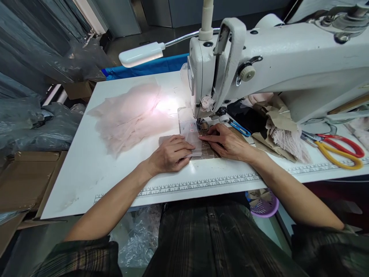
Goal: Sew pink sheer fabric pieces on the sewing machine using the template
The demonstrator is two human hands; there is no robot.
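Observation:
A small translucent whitish piece [192, 134], whose material I cannot make out, lies under the needle area of the white sewing machine [198, 84]. My left hand [173, 154] is on its left side, fingers bent and close together, holding it down against the table. From the right, my right hand [227, 141] pinches at its edge between thumb and forefinger, close to the presser foot [199, 124]. Beneath the hands is a brownish plate [209, 150] set in the tabletop. Sheer pale pink fabric [129, 115] lies in a loose heap to the left.
A blue cutter [240, 127] lies right of my right hand. Beyond it are crumpled brown paper [278, 115], lace [288, 140] and red-and-yellow-handled scissors [338, 152]. A printed ruler strip [198, 185] follows the table's front edge. A lamp [142, 54] hangs over the table.

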